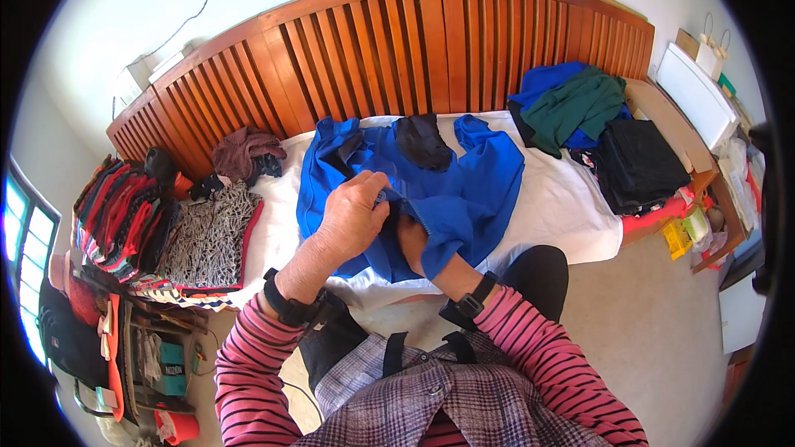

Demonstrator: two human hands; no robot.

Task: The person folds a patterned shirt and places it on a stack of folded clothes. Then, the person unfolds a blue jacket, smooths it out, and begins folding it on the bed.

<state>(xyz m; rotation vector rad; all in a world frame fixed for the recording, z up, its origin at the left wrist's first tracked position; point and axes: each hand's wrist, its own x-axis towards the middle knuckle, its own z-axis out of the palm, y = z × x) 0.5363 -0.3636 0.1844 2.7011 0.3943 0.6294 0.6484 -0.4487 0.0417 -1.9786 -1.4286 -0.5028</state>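
Observation:
A blue zip-up jacket (489, 174) with black parts lies spread on the white sheet (563, 199) in front of me. My left hand (356, 211) is closed on the jacket's zipper edge, fingers pinched near the middle of the garment. Lower and to the right, my right hand (411, 240) reaches in under a blue flap of the jacket. Cloth covers most of its fingers, so their pose is hidden. A black piece (422, 142) of the garment shows at the top, near the headboard.
A slatted wooden headboard (443, 41) runs along the back. Folded clothes (124, 215) and a grey knitted piece (211, 236) are stacked at left. At right lie a green garment (575, 108) and folded black clothes (642, 161). A red bucket (178, 426) stands on the floor, lower left.

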